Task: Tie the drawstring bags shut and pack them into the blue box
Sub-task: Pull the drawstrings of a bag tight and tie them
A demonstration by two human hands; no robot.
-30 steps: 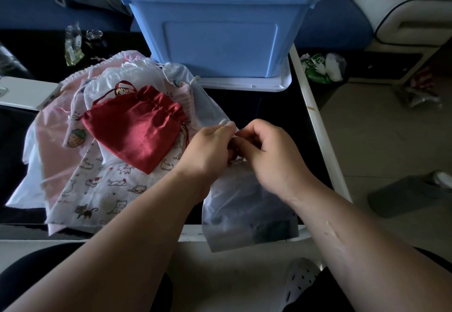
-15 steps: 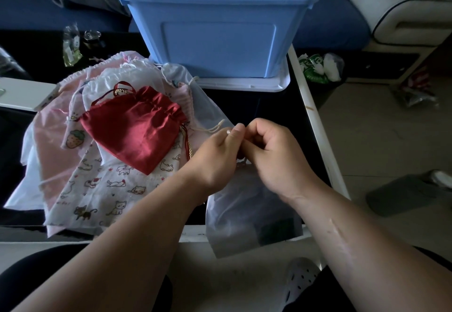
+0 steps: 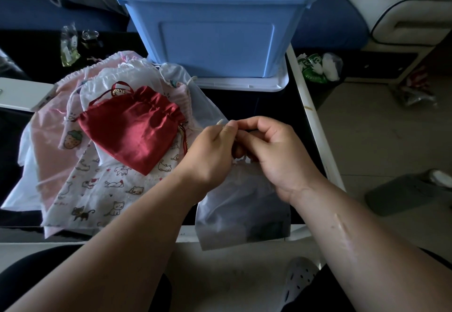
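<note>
The step in hand is the tying. Both hands meet over the gathered mouth of a frosted bag (image 3: 244, 213), which lies at the near edge of the desk (image 3: 316, 128), toward its right corner, with its bottom hanging over that edge. The left hand (image 3: 215, 150) has its fingers curled and pinches the drawstring (image 3: 220, 122), whose pale end sticks up just above its fingertips. The right hand (image 3: 274, 150) is curled too and pinches the same cord where it touches the left; how the cord runs between them is hidden.

The knot looks unfinished, so the next move calls for pulling the cord ends apart to tighten it, then lifting the bag to the blue box (image 3: 215, 42), which stands on a white lid (image 3: 244, 86) at the far edge. The red bag (image 3: 134, 125) and the printed bags (image 3: 102, 189) under it wait along the left side.
</note>
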